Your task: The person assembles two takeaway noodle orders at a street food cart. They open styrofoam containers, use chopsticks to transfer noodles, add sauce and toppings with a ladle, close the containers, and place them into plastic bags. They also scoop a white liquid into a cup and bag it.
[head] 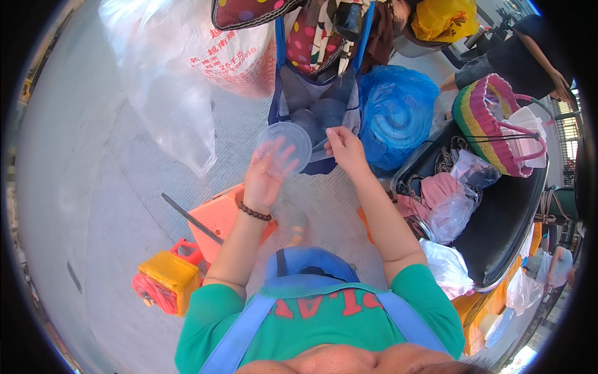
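My left hand [271,163] has its palm up under a clear round plastic lid [295,140], whose disc covers the spread fingers; whether the fingers grip its rim cannot be told. Just right of the lid is my right hand [345,148], thumb and index finger pinched close together; I cannot tell whether something thin is between them. Beyond both hands hangs an open dark-blue mesh bag [317,84] with round, dark-looking containers inside. A blue plastic bag [397,117] holding stacked round things stands to its right.
A black padded seat [495,233] at right carries cloth, plastic bags and a striped woven basket [481,126]. An orange plastic stool [217,217] and a yellow container [170,280] stand lower left. A white printed sack [233,61] lies upper left. Another person [509,65] is at upper right.
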A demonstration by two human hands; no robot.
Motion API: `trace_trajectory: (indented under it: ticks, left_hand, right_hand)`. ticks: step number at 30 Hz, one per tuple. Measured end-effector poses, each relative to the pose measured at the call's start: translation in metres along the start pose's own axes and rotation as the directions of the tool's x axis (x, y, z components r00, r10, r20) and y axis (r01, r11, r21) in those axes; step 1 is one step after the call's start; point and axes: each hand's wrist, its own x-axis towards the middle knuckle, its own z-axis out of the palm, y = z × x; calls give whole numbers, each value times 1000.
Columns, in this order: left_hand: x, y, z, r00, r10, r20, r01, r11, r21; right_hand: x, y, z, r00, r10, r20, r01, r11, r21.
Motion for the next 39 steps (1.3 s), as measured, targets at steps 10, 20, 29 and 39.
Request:
trace_trajectory:
  ticks: [10,20,29,39]
  left_hand:
    - [-47,-74,114,290,-69,955,-950,-142,278]
    - [-149,-239,240,480,-675,560,136,688,713]
    - [-340,-423,390,287,-729,622,-30,642,766]
    - [-368,-556,467,386,-663,641,-749,180,638]
  right_hand:
    - [-196,-24,-128,963,204,177,-256,476,841]
    - [-442,-3,-274,841,100,-531,248,802,544]
    - [-683,19,-413,294,-204,-934,221,965,-142]
    - [-726,57,-552,505,-124,-854,-294,906,-305]
